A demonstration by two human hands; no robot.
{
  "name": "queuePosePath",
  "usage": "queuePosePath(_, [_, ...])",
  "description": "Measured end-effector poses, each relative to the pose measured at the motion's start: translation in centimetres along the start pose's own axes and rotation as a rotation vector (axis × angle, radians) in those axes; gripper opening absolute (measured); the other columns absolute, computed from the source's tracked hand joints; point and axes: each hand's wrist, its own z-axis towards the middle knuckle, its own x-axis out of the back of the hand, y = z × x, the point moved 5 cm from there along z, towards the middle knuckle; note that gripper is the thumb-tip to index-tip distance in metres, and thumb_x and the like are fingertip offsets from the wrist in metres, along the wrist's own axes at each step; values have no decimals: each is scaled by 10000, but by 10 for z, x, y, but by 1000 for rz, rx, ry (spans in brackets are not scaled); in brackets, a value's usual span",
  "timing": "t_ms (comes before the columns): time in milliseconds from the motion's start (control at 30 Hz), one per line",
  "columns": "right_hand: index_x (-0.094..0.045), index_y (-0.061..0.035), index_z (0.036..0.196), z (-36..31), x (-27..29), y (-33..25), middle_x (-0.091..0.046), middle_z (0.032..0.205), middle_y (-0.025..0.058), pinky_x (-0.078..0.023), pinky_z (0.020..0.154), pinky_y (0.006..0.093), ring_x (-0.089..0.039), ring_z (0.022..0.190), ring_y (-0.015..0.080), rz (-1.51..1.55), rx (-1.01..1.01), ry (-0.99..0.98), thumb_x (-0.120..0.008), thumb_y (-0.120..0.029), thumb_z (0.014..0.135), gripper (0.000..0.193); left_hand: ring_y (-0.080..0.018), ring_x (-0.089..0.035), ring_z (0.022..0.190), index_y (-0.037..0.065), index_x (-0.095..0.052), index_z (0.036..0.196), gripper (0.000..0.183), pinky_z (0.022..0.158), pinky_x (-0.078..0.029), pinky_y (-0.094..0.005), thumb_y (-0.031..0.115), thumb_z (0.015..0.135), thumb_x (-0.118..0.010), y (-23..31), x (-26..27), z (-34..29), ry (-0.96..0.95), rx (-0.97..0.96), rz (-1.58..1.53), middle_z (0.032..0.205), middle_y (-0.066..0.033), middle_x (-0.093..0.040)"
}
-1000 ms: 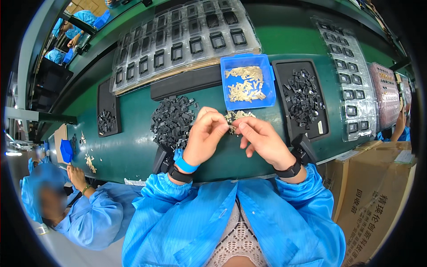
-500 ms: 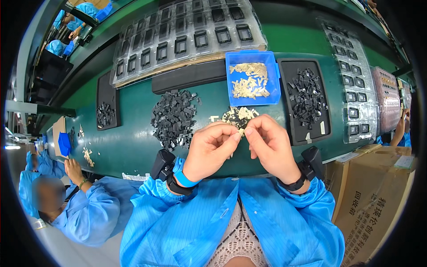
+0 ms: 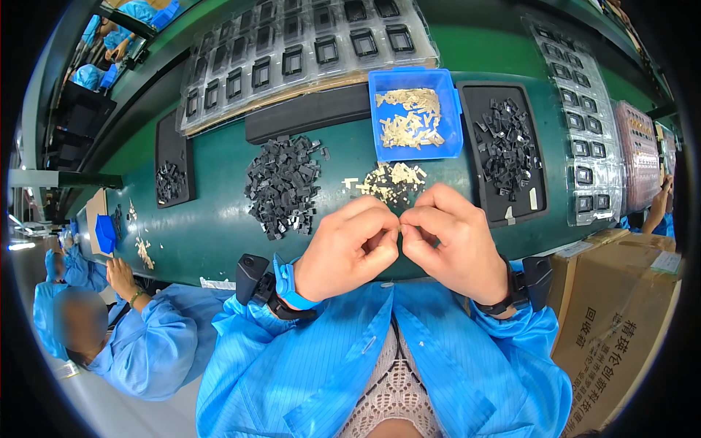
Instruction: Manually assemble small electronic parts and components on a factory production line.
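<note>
Curling our left hand [image 3: 347, 246] and right hand [image 3: 461, 246], we are pinching both closed side by side, whatever they grip being hidden, while cream-coloured strips [image 3: 399, 174] are lying between them and the blue bin [image 3: 420, 153].

Dark printed characters [image 3: 586, 322] stand on the brown cardboard box [image 3: 621, 288], below a pale label [image 3: 665, 263].

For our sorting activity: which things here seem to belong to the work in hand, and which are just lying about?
Likely in use:
Left hand and right hand, both pinching
Pile of small cream pieces just beyond them
Blue bin of cream pieces
Heap of black parts

Probably just lying about:
Cardboard box, right
Clear trays of black frames, back left
</note>
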Motion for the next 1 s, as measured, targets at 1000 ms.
queuePosePath(1000, [-631,-34,852,41,14,12,-548,880,74,-481,671,295,-581,800,206,57,250,-66,-692,-22,739,129,-75,-392,577,13,-527,896,142,508,-306,-228,126,932,-449,-22,-4,-6,-92,541,-1054,697,-9,-462])
